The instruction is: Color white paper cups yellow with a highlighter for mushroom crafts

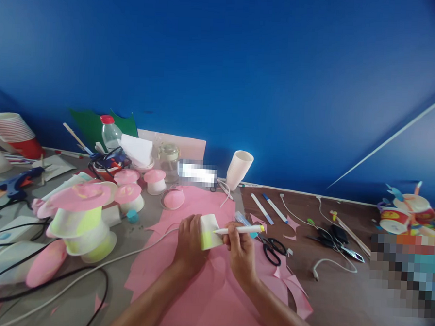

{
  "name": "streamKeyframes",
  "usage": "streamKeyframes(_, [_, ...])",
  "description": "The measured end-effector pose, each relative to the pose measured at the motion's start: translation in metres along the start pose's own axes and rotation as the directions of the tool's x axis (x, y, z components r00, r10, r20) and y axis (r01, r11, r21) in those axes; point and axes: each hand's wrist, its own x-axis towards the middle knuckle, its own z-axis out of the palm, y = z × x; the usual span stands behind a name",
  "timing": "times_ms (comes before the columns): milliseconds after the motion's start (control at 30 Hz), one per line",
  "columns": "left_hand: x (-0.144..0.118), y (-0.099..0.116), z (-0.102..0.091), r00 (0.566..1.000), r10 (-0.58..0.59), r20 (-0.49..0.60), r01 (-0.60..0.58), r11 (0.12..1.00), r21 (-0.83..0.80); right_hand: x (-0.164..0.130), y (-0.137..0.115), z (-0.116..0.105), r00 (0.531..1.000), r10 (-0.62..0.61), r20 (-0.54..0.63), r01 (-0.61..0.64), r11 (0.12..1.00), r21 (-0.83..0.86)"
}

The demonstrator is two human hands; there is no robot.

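Pink paper covered most of the table right in front of the person, and both hands were working just above it. The left hand was wrapped around a small white paper cup, fingers curled behind it, holding it tipped on its side with the open end facing away to the left; the lower part of the cup looked yellow-green. The right hand had a white marker with a yellow end pinched between thumb and fingers, lying nearly level, tip touching the cup's side. So the cup was up off the table, between the two hands, over the pink sheet. Just right of the marker hand lay black scissors, and a bit further back two more pens sat side by side. Off to the left stood a stack of cups with pink floppy tops, also yellow-green on the sides, with smaller pink-capped ones behind. A blue glue gun lay at the far left, and another white cup leaned near the blue wall.
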Motion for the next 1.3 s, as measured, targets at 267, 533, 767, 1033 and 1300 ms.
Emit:
streamKeyframes(267, [0.0001,0.0018,-0.002,1.0,-0.014,0.004,0.014,1.0,-0.006,-0.0004,-0.003,-0.0006,0.998,0.056,0.009,-0.056,0.998,0.027])
streamKeyframes(533, [-0.0001,0.0009,-0.0008,1.0,-0.006,-0.007,0.005,1.0,-0.016,0.0002,-0.0029,-0.0001,0.99,0.14,-0.018,-0.134,0.972,0.191])
streamKeyframes(767, [-0.001,-0.0003,0.0007,1.0,-0.014,0.013,0.015,1.0,-0.018,0.0002,-0.0011,-0.0007,0.992,0.127,-0.007,-0.123,0.974,0.19])
streamKeyframes(1033, [-0.0019,-0.0005,0.0017,1.0,-0.017,0.007,0.017,1.0,0.0,-0.0026,-0.0028,0.0001,0.996,0.087,0.011,-0.088,0.987,0.133])
streamKeyframes(1300, [-0.0014,0.0,0.0004,0.999,-0.041,0.028,0.042,0.999,-0.019,-0.0021,-0.0026,-0.001,0.997,0.066,0.033,-0.069,0.991,0.112])
